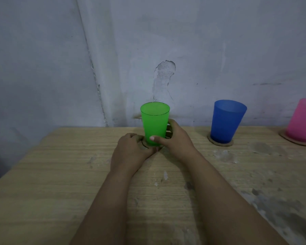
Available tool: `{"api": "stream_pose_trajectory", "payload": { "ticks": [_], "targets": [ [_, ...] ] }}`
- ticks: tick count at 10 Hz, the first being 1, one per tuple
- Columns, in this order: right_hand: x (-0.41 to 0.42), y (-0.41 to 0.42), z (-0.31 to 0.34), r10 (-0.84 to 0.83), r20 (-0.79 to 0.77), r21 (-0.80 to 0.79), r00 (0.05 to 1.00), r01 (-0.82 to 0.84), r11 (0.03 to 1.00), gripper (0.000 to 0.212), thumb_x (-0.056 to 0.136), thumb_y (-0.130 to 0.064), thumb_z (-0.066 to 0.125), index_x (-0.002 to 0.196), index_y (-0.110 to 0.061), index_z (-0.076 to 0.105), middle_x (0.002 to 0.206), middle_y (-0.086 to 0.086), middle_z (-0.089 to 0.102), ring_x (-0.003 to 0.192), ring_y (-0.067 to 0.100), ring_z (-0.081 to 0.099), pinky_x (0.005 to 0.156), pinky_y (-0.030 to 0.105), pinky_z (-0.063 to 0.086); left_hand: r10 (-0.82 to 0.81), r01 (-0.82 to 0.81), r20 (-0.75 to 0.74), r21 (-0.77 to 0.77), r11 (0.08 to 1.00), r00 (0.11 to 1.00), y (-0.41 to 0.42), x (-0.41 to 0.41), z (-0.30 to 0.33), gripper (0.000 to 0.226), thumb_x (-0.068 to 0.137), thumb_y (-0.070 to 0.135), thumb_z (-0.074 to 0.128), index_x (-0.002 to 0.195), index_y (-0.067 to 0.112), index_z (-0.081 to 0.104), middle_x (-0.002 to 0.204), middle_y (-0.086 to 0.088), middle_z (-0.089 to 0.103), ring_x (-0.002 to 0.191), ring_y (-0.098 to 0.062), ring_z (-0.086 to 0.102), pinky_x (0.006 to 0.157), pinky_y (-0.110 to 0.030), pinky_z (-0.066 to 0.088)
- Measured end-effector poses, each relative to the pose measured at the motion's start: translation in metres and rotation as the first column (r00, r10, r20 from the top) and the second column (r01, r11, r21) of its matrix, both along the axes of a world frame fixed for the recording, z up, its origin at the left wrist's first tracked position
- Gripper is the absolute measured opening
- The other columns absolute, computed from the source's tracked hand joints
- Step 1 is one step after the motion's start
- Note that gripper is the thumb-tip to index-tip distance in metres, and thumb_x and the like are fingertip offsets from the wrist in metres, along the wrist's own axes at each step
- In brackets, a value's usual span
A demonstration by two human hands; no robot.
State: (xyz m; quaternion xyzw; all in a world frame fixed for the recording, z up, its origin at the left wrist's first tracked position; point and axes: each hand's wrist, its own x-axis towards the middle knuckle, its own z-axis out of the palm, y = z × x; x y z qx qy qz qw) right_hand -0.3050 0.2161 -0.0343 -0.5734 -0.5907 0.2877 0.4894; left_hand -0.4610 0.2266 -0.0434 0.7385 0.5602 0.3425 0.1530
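Finds green cup [155,124] upright mid-counter [60,174] on a cardboard coaster [144,145], right grip [175,138] wrapped round its lower wall, left grip [131,149] curled on the coaster's edge, apparently steadying both to seat the cup squarely, as with blue cup [226,121] and pink cup [304,121] alongside.

Right hand [177,138] gripping green cup [155,121], left hand [131,149] at its base — blue cup [226,121] well right

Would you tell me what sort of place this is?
Likely a plain room: a worn wooden table against a chipped painted wall, bearing a green cup, blue cup and pink cup.
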Motion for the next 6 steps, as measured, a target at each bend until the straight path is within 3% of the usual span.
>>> {"api": "stream_pose_trajectory", "payload": {
  "ticks": [3,5,6],
  "targets": [
    [0.000,0.002,-0.003,-0.022,0.068,0.006,0.997,0.022,1.000,0.074,0.062,-0.041,0.082,0.125,-0.024,0.046,0.121,0.002,0.063,0.102,0.016,0.061,0.090,0.039,0.052,0.013,-0.013,0.002,0.010,1.000,1.000,-0.001,0.001,0.000,0.051,0.062,0.069,0.066,0.090,0.026,0.071,0.092,0.005,0.057,0.084,-0.012,0.053,0.062,-0.028,0.043],
    [0.001,-0.005,0.001,-0.055,0.100,-0.019,0.994,0.057,0.998,0.109,0.059,-0.035,0.086,0.145,-0.019,0.021,0.132,0.006,0.054,0.114,0.019,0.054,0.092,0.030,0.045,0.059,-0.061,-0.073,-0.032,0.998,0.996,-0.005,0.002,0.004,0.066,0.058,0.072,0.064,0.091,0.016,0.065,0.096,-0.004,0.061,0.090,-0.022,0.057,0.067,-0.034,0.047],
    [0.002,-0.017,0.002,-0.096,0.067,-0.059,0.993,0.100,0.993,0.109,0.063,-0.037,0.083,0.147,-0.019,0.016,0.138,0.007,0.049,0.122,0.021,0.049,0.088,0.026,0.038,0.134,-0.135,-0.140,0.003,0.991,0.981,-0.015,0.002,0.000,0.076,0.065,0.070,0.065,0.109,0.008,0.059,0.111,-0.009,0.060,0.104,-0.027,0.055,0.077,-0.035,0.044]
  ]
}}
